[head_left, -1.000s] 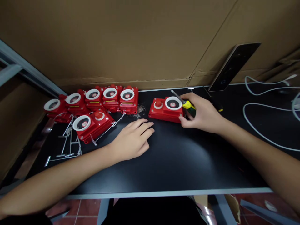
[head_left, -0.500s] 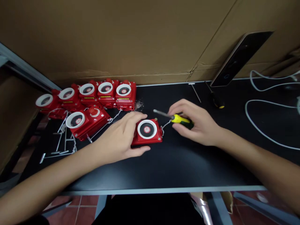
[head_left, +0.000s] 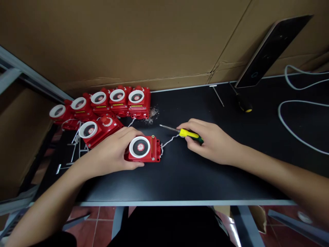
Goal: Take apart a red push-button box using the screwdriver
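My left hand is wrapped round a red box with a white ring and a dark round face, which rests on the black table. Its left part is hidden under my palm and fingers. A twisted pale cord runs from the box's right end up towards my right hand. That hand is closed on the yellow and dark green handle of a screwdriver. The screwdriver's metal shaft points left, above the cord and apart from the box.
Several similar red boxes stand in a row at the back left, another before them. T-shaped metal rods lie at the left. Crumbs dot the table. Further right are a T-shaped rod, a second screwdriver, a dark panel and white cable.
My left hand and the red box have shifted left. The right hand with the screwdriver has also moved slightly left, and more of the cord shows between them. The view has turned a little.
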`<state>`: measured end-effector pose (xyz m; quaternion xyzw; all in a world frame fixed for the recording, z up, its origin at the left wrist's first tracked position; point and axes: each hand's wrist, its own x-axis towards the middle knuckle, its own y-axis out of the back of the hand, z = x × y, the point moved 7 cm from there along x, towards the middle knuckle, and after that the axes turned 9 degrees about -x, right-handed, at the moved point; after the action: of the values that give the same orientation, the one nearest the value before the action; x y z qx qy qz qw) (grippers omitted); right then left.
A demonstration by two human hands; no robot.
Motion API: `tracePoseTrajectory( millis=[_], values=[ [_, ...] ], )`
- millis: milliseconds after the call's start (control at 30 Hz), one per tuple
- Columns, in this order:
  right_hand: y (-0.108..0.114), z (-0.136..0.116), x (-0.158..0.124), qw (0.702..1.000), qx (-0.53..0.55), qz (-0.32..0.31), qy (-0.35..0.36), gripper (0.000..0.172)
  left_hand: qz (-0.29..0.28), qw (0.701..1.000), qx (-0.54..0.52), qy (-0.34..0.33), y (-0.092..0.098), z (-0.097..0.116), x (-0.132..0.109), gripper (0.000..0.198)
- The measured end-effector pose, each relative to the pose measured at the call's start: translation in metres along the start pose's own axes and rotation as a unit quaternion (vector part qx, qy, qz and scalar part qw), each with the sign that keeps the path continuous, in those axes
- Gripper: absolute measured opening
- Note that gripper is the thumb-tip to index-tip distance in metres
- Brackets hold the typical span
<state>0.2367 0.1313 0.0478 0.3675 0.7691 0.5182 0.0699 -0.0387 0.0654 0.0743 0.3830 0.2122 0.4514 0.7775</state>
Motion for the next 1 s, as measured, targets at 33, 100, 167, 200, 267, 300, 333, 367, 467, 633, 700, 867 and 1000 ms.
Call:
tracePoseTrajectory(
  millis=[33,100,167,200,267,300,333,367,467,633,700,867,1000],
  values=[
    [0.000,0.000,-0.003,1.000,-0.007,-0.009,0.007,0.031,0.004,1.000,-0.009,-0.001,-0.001,0.000,-0.001,0.062],
    [0.002,0.000,-0.011,0.999,-0.023,-0.027,0.018,0.034,0.014,1.000,-0.021,-0.004,-0.002,0.000,-0.003,0.059],
    [0.004,0.002,-0.016,0.998,-0.037,-0.043,0.033,0.034,0.020,1.000,-0.022,0.004,-0.002,0.000,-0.005,0.057],
    [0.005,0.002,-0.017,0.997,-0.040,-0.047,0.044,0.032,0.020,1.000,-0.019,0.013,-0.002,-0.001,-0.005,0.056],
    [0.007,0.003,-0.018,0.997,-0.030,-0.047,0.061,0.027,0.013,0.999,-0.010,0.041,-0.002,-0.003,-0.005,0.054],
    [0.007,0.003,-0.017,0.997,-0.024,-0.046,0.066,0.026,0.009,0.999,-0.007,0.051,-0.002,-0.004,-0.005,0.053],
    [0.007,0.004,-0.016,0.996,-0.022,-0.044,0.068,0.025,0.010,0.998,-0.003,0.057,-0.001,-0.004,-0.004,0.051],
    [0.007,0.005,-0.016,0.996,-0.026,-0.043,0.069,0.025,0.012,0.998,0.000,0.059,-0.001,-0.004,-0.004,0.050],
    [0.008,0.003,-0.017,0.995,-0.053,-0.038,0.080,0.024,0.016,0.998,0.009,0.059,0.001,-0.003,-0.006,0.051],
    [0.008,-0.005,-0.020,0.988,-0.094,-0.039,0.114,0.023,0.019,0.998,0.021,0.058,0.000,-0.001,-0.011,0.053],
    [0.008,-0.005,-0.021,0.987,-0.099,-0.040,0.123,0.023,0.020,0.998,0.021,0.056,0.000,-0.001,-0.012,0.052],
    [0.006,-0.003,-0.023,0.986,-0.086,-0.040,0.134,0.026,0.045,0.998,0.009,0.040,0.002,-0.003,-0.008,0.047],
    [0.008,0.001,-0.021,0.994,-0.015,-0.043,0.094,0.025,0.083,0.995,0.001,0.047,0.005,-0.007,-0.007,0.052]
  ],
)
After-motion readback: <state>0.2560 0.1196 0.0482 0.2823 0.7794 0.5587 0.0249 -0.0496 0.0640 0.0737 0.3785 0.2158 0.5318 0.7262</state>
